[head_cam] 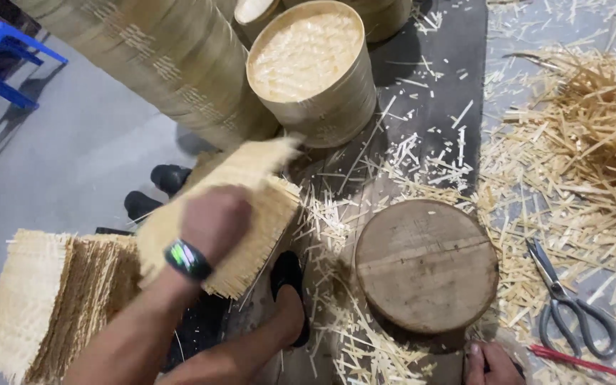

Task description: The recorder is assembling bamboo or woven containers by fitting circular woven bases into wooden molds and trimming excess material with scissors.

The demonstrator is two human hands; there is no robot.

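Observation:
My left hand (215, 222), a smartwatch on its wrist, grips a woven bamboo mat (265, 192) and holds it tilted above the floor; the mat is blurred. A stack of the same woven mats (44, 299) lies on edge just left of my forearm. Only the fingertips of my right hand (493, 363) show at the bottom edge, beside a round wooden block (425, 264). Something dark lies under those fingers, but I cannot make out whether they hold it.
A tall round bamboo steamer basket (311, 68) stands behind the mat, with long stacks of baskets (158, 64) lying to its left. Grey scissors (572, 306) and a red strip (582, 363) rest among bamboo offcuts (579, 142) on the right. A blue chair (1, 57) stands far left.

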